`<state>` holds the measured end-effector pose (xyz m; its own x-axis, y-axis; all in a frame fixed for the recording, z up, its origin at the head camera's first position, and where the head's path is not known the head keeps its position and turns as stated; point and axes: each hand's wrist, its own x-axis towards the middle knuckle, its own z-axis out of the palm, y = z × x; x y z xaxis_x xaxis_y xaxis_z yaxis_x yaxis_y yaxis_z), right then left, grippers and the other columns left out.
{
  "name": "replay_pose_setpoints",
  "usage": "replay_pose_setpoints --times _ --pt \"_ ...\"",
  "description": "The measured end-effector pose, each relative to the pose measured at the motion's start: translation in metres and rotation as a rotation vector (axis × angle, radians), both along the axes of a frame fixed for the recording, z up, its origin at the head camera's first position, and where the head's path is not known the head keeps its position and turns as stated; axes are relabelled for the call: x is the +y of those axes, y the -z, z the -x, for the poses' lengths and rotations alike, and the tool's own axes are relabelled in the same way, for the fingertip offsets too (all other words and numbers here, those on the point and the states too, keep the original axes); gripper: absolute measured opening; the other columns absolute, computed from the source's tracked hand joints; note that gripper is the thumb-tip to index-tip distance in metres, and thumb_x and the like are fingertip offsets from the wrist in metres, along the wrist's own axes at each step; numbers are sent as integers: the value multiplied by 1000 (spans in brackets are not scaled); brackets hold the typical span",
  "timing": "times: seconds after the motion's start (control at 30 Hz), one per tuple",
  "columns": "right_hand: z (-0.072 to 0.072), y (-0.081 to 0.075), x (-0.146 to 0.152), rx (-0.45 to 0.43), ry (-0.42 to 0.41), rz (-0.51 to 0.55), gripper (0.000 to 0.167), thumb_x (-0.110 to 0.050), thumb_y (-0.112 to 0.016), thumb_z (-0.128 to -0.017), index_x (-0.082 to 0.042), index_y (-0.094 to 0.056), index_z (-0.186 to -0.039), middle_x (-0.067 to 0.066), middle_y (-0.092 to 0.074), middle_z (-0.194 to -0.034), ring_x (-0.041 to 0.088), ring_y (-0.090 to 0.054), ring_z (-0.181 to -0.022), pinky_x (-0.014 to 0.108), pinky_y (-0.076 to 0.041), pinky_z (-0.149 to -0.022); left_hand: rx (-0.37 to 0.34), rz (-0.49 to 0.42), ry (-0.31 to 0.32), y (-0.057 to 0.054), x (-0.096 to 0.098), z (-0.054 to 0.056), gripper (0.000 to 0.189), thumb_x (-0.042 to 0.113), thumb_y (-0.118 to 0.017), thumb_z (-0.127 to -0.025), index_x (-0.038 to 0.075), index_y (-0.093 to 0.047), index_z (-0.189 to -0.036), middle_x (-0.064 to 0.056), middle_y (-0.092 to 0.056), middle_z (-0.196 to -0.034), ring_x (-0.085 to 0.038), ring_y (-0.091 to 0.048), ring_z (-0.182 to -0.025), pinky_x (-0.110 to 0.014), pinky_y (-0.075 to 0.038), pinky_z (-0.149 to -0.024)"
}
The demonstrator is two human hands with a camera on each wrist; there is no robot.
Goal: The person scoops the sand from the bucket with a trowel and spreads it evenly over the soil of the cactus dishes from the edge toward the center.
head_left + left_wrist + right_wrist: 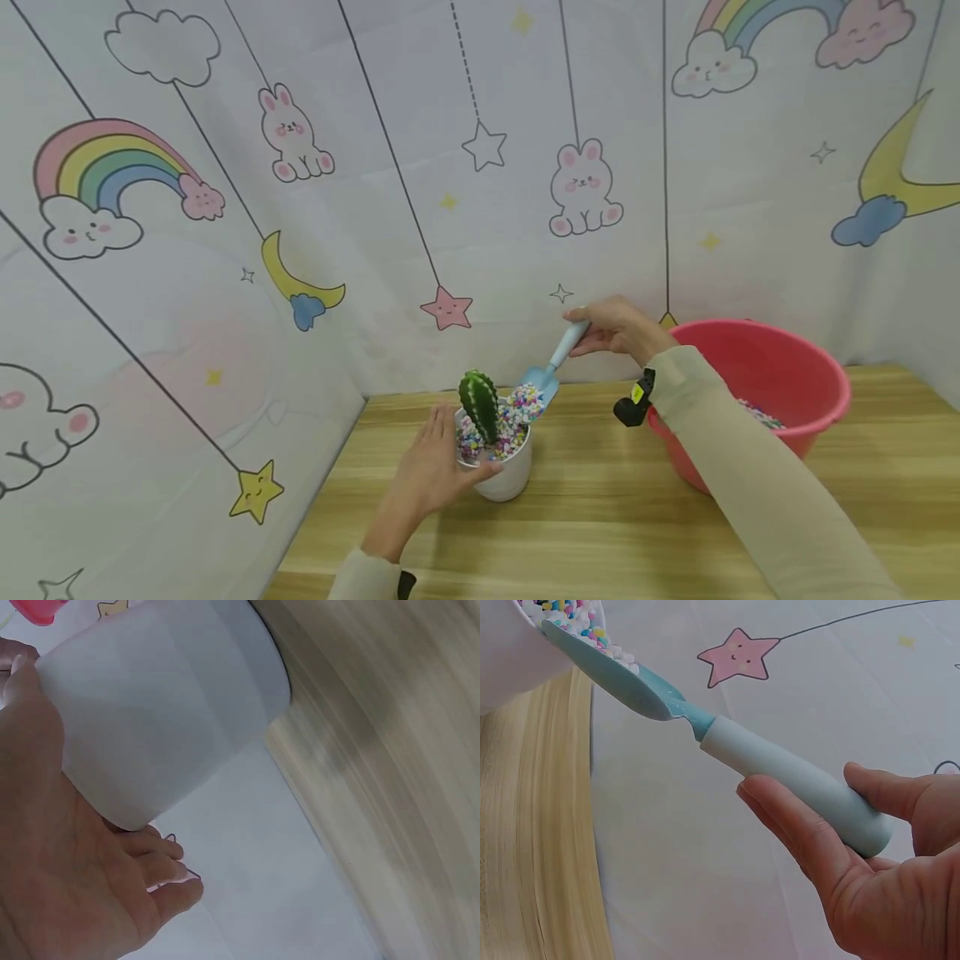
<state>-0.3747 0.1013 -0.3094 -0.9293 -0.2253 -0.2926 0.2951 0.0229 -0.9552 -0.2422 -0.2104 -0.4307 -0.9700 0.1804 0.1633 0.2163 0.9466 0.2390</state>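
Note:
A white pot [504, 482] stands on the table, holding a green cactus [478, 407] amid small multicoloured beads [468, 442]. My left hand [431, 471] rests against the pot's near left side, fingers fairly straight along it and thumb stretched across the front near the rim; the pot's smooth wall [172, 705] fills much of the left wrist view. My right hand [617, 327] holds a small light-blue trowel [622, 679] by its pale handle [795, 784]. The trowel's blade tilts down over the pot's right rim, with a heap of beads [527, 402] at its tip.
To the right stands a large pink-red basin [787, 358] with more beads [761, 414] inside; my right forearm [738, 454] passes in front of it. The wood-grain table [600, 533] meets a printed cloth backdrop [510, 250] behind and on the left.

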Motion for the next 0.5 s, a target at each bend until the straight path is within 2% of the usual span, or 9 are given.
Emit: replay_pose_setpoints --times 0.13,0.3,0.4,0.5 --pt "1 0 2 5 -2 7 17 -14 -64 -105 2 -59 -108 16 -75 -76 24 -79 -70 40 -67 -81 -19 -3 9 -1 -3 0 132 84 -68 -80 -7 -22 -164 -31 -20 -172 -45 -20 -162 -57 -25 -132" --pt "1 1 4 10 -3 -1 16 -15 -63 -106 0 -59 -104 16 -76 -77 24 -79 -72 40 -66 -83 -43 -101 93 -2 -15 10 135 73 -84 -73 1 -19 -167 -26 -21 -174 -44 -19 -163 -58 -24 -132" --pt "2 1 4 12 -2 -1 16 -15 -64 -105 0 -58 -104 15 -76 -77 24 -80 -72 40 -66 -84 -80 -170 145 0 -20 16 134 67 -86 -75 3 -14 -168 -23 -15 -176 -43 -12 -164 -60 -20 -132" --pt "1 0 3 16 -6 0 17 -15 -64 -105 0 -58 -104 15 -76 -78 24 -80 -73 41 -66 -86 -122 -187 154 3 -21 18 133 66 -84 -79 7 -7 -170 -19 -9 -177 -39 -7 -166 -58 -17 -133"
